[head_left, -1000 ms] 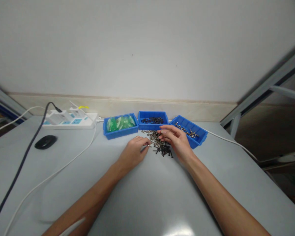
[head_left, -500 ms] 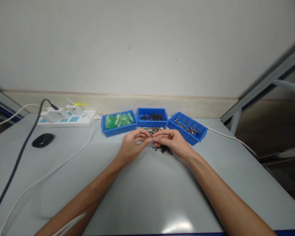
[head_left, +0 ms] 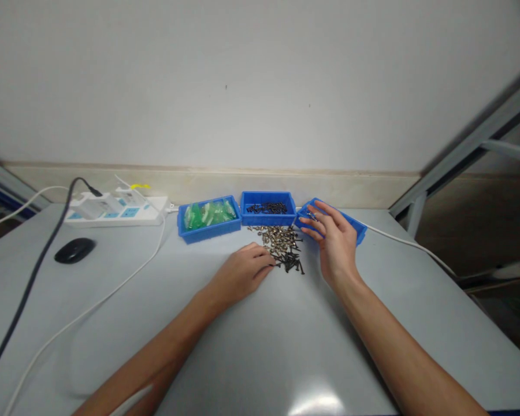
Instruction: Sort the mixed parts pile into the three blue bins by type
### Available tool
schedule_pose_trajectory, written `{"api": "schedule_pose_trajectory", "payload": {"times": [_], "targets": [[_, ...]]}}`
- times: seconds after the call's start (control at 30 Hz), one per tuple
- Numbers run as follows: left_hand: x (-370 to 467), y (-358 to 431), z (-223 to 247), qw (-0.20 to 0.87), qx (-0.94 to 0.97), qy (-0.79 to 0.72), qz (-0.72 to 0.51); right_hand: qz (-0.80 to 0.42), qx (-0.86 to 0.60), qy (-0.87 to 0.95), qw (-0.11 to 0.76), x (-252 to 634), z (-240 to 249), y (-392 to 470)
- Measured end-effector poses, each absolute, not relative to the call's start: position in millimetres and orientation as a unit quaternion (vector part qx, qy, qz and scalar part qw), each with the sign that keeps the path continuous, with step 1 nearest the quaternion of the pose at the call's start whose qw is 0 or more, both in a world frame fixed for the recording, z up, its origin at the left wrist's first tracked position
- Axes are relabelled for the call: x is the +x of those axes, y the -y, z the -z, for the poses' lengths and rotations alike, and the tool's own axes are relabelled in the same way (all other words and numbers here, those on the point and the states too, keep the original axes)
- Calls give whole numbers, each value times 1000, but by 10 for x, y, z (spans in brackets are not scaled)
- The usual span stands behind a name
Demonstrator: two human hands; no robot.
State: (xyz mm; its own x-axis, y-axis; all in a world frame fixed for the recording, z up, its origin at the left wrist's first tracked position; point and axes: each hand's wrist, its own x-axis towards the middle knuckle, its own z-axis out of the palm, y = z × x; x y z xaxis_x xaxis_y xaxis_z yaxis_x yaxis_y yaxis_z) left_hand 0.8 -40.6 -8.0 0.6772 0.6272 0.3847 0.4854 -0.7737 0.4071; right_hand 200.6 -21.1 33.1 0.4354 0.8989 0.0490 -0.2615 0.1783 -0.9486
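My left hand (head_left: 247,267) is at the left edge of a pile of black screws (head_left: 292,261) on the table. Its thumb and fingers are closed together, and a dark screw shows at their tips. Behind the black screws lies a heap of shiny metal fasteners (head_left: 279,238), their exact kind too small to make out. My right hand (head_left: 335,237) is over the right blue bin (head_left: 359,226), its fingers apart and nothing visible in them. The hand hides most of that bin's contents; a few shiny pieces show between the fingers.
A middle blue bin (head_left: 268,220) holds black screws (head_left: 267,208). The left blue bin (head_left: 210,233) contains green-and-clear plastic packets (head_left: 211,212). Farther left are a black mouse (head_left: 74,250), a white power strip (head_left: 147,215) and cables. A wall (head_left: 260,115) rises behind the bins.
My hands were together above the pile and have separated. The right has moved right over the bin and opened; the left has come down to the black screws.
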Motion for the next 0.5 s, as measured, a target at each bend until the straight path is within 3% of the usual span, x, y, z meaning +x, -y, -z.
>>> {"api": "schedule_pose_trajectory", "payload": {"times": [0.27,0.5], "targets": [[7,422,39,122,902,-329,-250,-434,-482,359,671,1968,-311,218],[12,431,24,199,839,-361,-355,-441,-467,443,625,1985,-251,209]]}}
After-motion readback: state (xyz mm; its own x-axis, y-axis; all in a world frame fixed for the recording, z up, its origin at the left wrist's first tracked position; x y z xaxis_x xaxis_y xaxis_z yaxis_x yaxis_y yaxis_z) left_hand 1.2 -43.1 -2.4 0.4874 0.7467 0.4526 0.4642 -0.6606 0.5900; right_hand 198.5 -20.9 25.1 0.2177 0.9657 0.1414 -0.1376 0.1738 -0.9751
